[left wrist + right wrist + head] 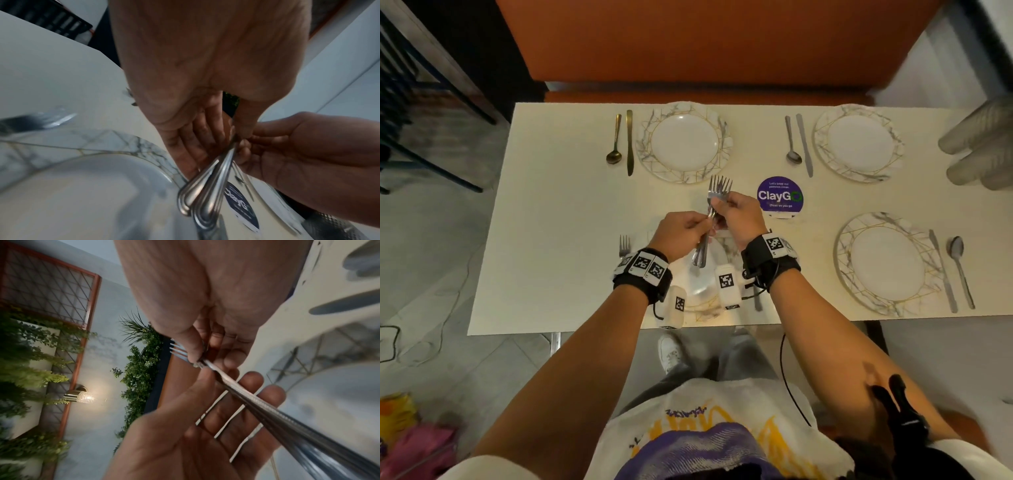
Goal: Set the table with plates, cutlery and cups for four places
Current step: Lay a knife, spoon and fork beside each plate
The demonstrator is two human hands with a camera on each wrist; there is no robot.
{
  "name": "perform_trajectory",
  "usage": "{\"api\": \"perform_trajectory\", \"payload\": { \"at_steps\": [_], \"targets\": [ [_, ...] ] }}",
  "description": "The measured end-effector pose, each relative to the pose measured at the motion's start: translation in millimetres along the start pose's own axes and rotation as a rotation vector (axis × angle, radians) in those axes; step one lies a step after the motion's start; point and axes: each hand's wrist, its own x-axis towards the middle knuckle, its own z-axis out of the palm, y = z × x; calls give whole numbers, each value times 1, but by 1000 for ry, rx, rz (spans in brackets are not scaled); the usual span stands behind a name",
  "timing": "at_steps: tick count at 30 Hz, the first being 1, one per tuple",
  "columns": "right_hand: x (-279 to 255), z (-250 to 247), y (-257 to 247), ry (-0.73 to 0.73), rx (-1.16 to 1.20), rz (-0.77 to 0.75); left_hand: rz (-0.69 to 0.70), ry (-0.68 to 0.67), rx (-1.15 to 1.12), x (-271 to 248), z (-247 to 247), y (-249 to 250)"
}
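Observation:
Both hands hold a bundle of silver forks [710,219] above the near left plate [702,291], tines pointing away from me. My left hand [697,226] pinches the handles at mid-length. My right hand [724,205] pinches the necks just below the tines. In the left wrist view the fork handles [205,194] fan out under the left hand [205,81], with the right hand [308,146] beside it. In the right wrist view the right hand [205,305] holds the forks [246,391] over the left hand's fingers [236,402]. One fork [624,245] lies left of the near plate.
Three more marbled plates [685,142] [858,142] [887,263] each have a knife and spoon beside them. Stacked clear cups [983,144] lie at the far right edge. A purple ClayGo sticker [780,197] marks the table's middle. An orange bench [705,41] runs behind.

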Motion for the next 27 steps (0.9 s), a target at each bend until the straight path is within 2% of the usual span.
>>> {"api": "perform_trajectory", "payload": {
  "at_steps": [9,12,20,27],
  "targets": [
    [40,-92,-14,42,-125,-28,-78,55,-173,47,72,48],
    [53,-123,-15,34,-125,-13,-76,78,-144,63,100,60],
    [82,-201,-5,37,-119,45,-130,104,-174,91,169,67],
    [68,-241,17,137,-104,79,-254,84,-175,84,202,54]
  ]
}}
